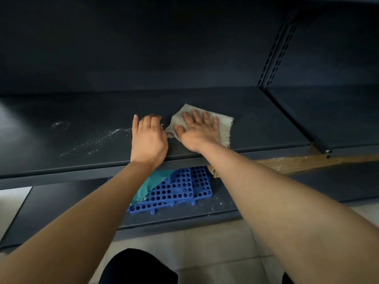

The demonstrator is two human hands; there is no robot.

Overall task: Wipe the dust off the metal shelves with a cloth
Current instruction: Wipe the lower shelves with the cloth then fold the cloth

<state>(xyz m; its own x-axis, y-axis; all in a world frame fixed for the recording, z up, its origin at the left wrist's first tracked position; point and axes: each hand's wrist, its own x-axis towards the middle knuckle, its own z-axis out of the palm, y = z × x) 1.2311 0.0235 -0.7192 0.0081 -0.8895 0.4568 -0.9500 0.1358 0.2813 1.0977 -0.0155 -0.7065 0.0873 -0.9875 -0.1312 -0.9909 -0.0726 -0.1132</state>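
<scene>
A dark metal shelf (82, 111) runs across the view at chest height. A beige ribbed cloth (224, 124) lies flat on it near the front edge. My right hand (198, 131) presses down on the cloth with straight, spread fingers. My left hand (148, 138) rests on the shelf just left of the cloth, fingers bent at the knuckles and nothing in it. White dust streaks (98, 140) lie on the shelf to the left of my left hand.
A perforated upright post (276, 54) divides this bay from the one at the right. On the lower shelf (51, 201) lie blue perforated plastic tiles (184, 189) under a teal sheet (151, 185). Brown cardboard (307, 162) shows below the right shelf. Pale floor tiles (205, 251) are beneath.
</scene>
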